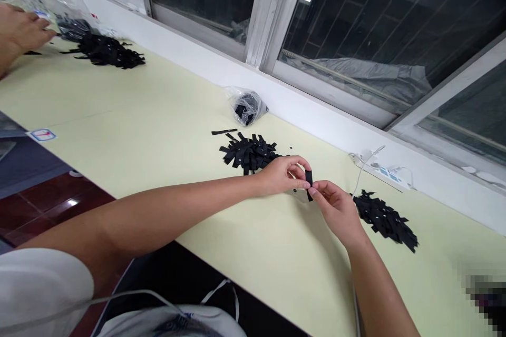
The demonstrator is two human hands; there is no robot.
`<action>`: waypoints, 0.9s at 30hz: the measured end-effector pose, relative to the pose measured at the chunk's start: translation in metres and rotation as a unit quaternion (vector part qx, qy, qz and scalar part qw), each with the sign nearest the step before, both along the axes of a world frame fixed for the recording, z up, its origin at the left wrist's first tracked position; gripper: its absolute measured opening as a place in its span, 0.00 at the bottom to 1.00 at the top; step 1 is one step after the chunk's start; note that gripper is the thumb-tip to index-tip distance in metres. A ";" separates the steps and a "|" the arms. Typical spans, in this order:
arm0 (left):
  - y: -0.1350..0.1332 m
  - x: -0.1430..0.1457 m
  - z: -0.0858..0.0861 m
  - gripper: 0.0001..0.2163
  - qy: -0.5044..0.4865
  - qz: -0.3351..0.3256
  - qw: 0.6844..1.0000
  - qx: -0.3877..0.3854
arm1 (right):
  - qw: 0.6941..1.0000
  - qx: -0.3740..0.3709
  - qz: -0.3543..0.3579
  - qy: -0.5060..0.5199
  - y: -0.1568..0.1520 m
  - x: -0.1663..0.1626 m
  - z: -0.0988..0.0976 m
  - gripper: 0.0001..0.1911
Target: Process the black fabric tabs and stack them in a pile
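Note:
Between my two hands, just above the table, is a short black fabric strip (309,176). My left hand (285,172) pinches it from the left with thumb and fingertips. From the right, the thumb and index finger of my right hand (336,205) close on its lower part. Behind my left wrist lies a loose heap of black strips (249,151), partly covered by that hand. To the right of my right hand sits a second heap of black strips (385,218), with small light specks on it. Tiny dark bits lie near my fingers.
A clear plastic bag (247,107) with black contents stands behind the heap, near a single strip (224,131). A white power strip (381,171) with cables lies along the wall. At far left, another person's hand (23,29) is near a further black pile (105,51).

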State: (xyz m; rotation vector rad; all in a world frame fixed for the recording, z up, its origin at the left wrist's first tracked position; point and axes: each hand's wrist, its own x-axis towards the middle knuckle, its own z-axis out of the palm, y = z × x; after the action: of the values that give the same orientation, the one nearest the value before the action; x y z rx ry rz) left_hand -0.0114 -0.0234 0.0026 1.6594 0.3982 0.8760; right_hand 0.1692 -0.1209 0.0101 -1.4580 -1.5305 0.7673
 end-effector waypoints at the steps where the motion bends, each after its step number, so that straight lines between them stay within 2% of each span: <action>1: 0.000 0.000 0.000 0.17 -0.002 -0.003 1.000 -0.001 | 1.000 0.000 0.000 -0.003 0.000 -0.001 0.001 0.16; 5: 0.000 -0.001 0.001 0.19 -0.006 -0.005 1.000 0.006 | 1.000 0.006 -0.006 -0.013 -0.001 -0.002 0.001 0.16; 11: -0.003 0.000 0.005 0.15 -0.038 0.016 0.999 0.021 | 0.998 0.037 -0.021 -0.048 -0.001 -0.004 0.001 0.15; 17: -0.006 0.005 0.003 0.14 -0.066 0.021 0.998 -0.006 | 0.998 0.041 -0.033 -0.041 0.001 -0.005 -0.001 0.15; 20: -0.002 0.005 0.003 0.13 -0.069 0.046 0.996 -0.011 | 0.998 0.041 -0.034 -0.038 0.005 -0.002 -0.008 0.15; 27: 0.014 0.000 0.008 0.10 -0.089 0.157 0.983 0.023 | 0.965 0.049 -0.011 -0.258 0.016 -0.001 -0.026 0.13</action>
State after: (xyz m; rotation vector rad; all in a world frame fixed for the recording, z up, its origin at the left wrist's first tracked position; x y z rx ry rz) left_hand -0.0114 -0.0092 0.0101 1.5678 0.5282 1.2656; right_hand 0.1678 -0.1045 -0.0163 -1.6785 -1.9007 0.2972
